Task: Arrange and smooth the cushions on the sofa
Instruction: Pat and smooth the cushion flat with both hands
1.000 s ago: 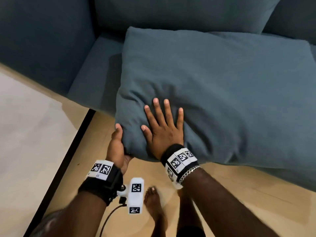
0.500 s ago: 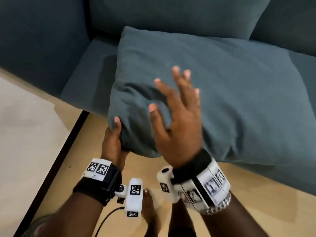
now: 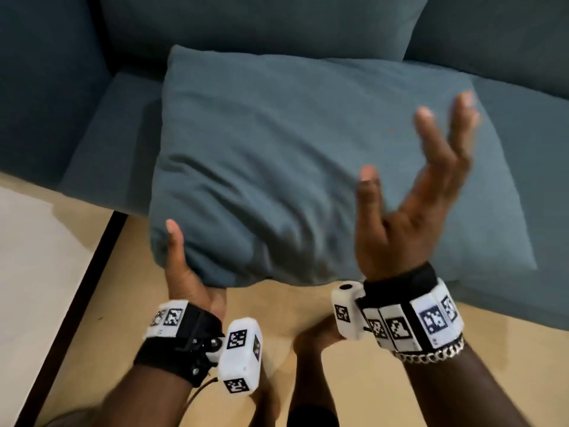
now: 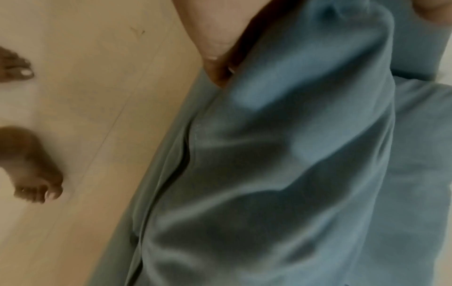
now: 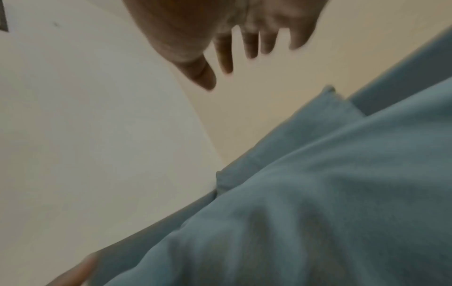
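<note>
On sofa seat (image 3: 101, 143): plump wrinkled teal fabric cushion (image 3: 308, 167); left hand (image 3: 184, 272) grips corner, right hand (image 3: 409, 217) spread above.

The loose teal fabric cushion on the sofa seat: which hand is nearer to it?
Left. The left hand grips the loose teal fabric cushion at its near-left corner, thumb on top. The right hand is raised above it, fingers spread, not touching.

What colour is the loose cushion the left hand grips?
Plain teal-blue cushion, matching the sofa; clearest in the head view.
</note>
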Demonstrator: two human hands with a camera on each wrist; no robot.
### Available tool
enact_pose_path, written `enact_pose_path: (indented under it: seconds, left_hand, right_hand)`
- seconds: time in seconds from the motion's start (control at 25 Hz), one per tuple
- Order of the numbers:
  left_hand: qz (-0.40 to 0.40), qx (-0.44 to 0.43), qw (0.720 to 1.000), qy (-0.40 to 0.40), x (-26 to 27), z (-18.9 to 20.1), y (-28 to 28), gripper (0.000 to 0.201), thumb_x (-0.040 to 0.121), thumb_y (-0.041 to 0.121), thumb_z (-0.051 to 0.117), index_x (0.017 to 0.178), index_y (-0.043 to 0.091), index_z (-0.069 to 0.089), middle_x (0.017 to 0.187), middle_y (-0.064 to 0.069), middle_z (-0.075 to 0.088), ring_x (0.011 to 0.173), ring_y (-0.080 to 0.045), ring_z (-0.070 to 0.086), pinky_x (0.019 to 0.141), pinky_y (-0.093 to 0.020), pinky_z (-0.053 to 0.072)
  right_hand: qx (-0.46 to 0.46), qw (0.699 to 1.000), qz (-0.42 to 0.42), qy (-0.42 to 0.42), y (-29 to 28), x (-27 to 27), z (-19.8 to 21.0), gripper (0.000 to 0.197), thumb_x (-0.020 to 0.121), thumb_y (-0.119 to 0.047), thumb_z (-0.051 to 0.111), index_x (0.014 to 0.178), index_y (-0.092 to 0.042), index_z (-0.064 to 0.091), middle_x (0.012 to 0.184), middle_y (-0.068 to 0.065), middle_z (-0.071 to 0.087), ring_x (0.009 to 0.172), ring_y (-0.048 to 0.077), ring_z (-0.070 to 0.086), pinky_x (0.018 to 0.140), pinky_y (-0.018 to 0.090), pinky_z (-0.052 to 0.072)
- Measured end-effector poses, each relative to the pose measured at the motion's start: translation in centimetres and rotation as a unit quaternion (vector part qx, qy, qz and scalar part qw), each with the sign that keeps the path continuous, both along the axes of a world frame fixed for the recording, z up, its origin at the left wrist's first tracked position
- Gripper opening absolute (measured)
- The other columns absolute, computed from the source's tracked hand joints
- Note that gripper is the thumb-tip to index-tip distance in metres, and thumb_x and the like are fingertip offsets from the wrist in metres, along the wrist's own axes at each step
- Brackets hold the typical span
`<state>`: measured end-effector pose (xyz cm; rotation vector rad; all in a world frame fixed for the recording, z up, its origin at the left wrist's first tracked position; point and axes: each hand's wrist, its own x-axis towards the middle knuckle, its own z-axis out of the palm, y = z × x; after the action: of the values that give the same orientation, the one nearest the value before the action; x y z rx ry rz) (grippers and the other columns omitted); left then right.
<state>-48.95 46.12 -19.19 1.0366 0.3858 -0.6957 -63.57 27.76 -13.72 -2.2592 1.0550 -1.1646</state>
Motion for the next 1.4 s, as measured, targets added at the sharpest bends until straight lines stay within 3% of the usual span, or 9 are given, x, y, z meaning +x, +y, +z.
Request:
enact_pose_path:
  seconds: [0.2,0.4,0.6,0.72,0.84,0.96,1.08,1.24,1.4]
  left_hand:
    - [0.002,0.042,0.999,0.033,-1.8,-1.4,-2.2,0.097,0.059,0.075,0.081,0.144,0.034,0.058,0.139,0.006,0.066,0.128,-0.021,0.064,0.105,-0.06,0.048]
    - [0.06,0.17,0.978,0.102,-3.7,-4.7,-3.8,0.128,0.03,0.084,0.087,0.144,0.046,0.043,0.133,0.015,0.068,0.121,-0.021,0.066,0.097,-0.061,0.051]
    - [-0.203,0.219,0.947,0.121,-10.9,-2.3,-6.6,0.106,0.053,0.074,0.089,0.141,0.031,0.047,0.133,0.007,0.065,0.119,-0.023,0.062,0.105,-0.05,0.049]
    - [-0.425,0.301,0.852,-0.062,-12.3,-0.8,-7.4,0.035,0.091,0.046,0.073,0.101,0.014,0.062,0.098,-0.004,0.075,0.086,-0.013,0.074,0.093,-0.046,0.058]
    - [-0.448,0.326,0.758,-0.344,-10.9,-0.1,-5.6,0.04,0.094,0.053,0.062,0.08,0.017,0.061,0.07,0.002,0.071,0.067,-0.018,0.069,0.075,-0.049,0.057]
    - [-0.427,0.337,0.526,-0.654,-11.5,-1.2,-7.0,0.035,0.092,0.049,0.059,0.119,0.029,0.068,0.137,0.004,0.063,0.134,-0.029,0.053,0.112,-0.059,0.039]
    - [-0.448,0.428,0.357,-0.699,-9.1,-4.9,-16.9,0.068,0.1,0.063,0.035,0.162,0.042,0.017,0.174,0.002,0.003,0.159,-0.037,-0.004,0.12,-0.072,-0.001]
    - [-0.462,0.482,0.313,-0.675,-3.6,-7.8,-23.8,0.065,0.101,0.067,0.019,0.161,0.048,0.001,0.174,0.008,-0.001,0.159,-0.035,-0.008,0.118,-0.074,-0.005]
    - [-0.479,0.504,0.3,-0.653,-4.3,-8.1,-24.3,0.064,0.099,0.07,0.011,0.158,0.054,-0.008,0.172,0.013,-0.012,0.158,-0.03,-0.018,0.117,-0.07,-0.014]
  right_hand:
    - [0.119,0.882,0.085,0.448,-2.9,-0.2,-9.2,0.07,0.102,-0.063,0.013,0.164,-0.03,0.013,0.173,0.001,0.002,0.16,0.027,0.001,0.126,0.062,0.003]
    - [0.038,0.997,-0.043,0.049,-2.4,-1.3,-2.3,0.057,0.099,-0.033,0.057,0.151,-0.015,0.045,0.169,0.017,0.019,0.158,0.037,0.009,0.126,0.058,0.004]
    - [0.07,0.896,0.085,0.43,-2.0,-3.2,-11.4,0.068,0.102,-0.058,0.03,0.163,-0.034,0.015,0.173,-0.001,0.007,0.16,0.025,0.003,0.122,0.065,0.012]
    - [0.107,0.963,0.065,0.241,-3.9,-4.3,-7.8,0.057,0.102,-0.043,0.049,0.155,-0.027,0.042,0.171,0.003,0.021,0.159,0.026,0.013,0.126,0.058,0.014]
    - [0.02,0.995,-0.09,0.039,-4.6,-8.4,-4.8,0.053,0.1,-0.026,0.056,0.148,-0.006,0.047,0.164,0.026,0.025,0.156,0.043,0.017,0.125,0.061,0.014]
    - [0.08,0.946,-0.102,0.296,-6.0,-9.4,-9.5,0.066,0.104,-0.052,0.029,0.162,-0.024,0.019,0.172,0.014,0.008,0.159,0.036,0.003,0.123,0.067,0.006]
    - [0.129,0.919,-0.062,0.367,-7.3,-9.4,-11.4,0.065,0.103,-0.058,0.025,0.163,-0.033,0.019,0.173,0.002,0.004,0.16,0.028,-0.001,0.122,0.067,0.007]
    - [0.033,0.99,-0.109,0.081,-8.8,-11.0,-4.5,0.061,0.101,-0.038,0.053,0.155,-0.014,0.041,0.169,0.022,0.015,0.157,0.042,0.006,0.124,0.063,0.004]
    - [0.032,0.923,-0.069,0.377,-8.8,-12.5,-10.2,0.068,0.102,-0.054,0.047,0.162,-0.029,0.025,0.172,0.008,0.008,0.158,0.035,0.009,0.122,0.07,0.011]
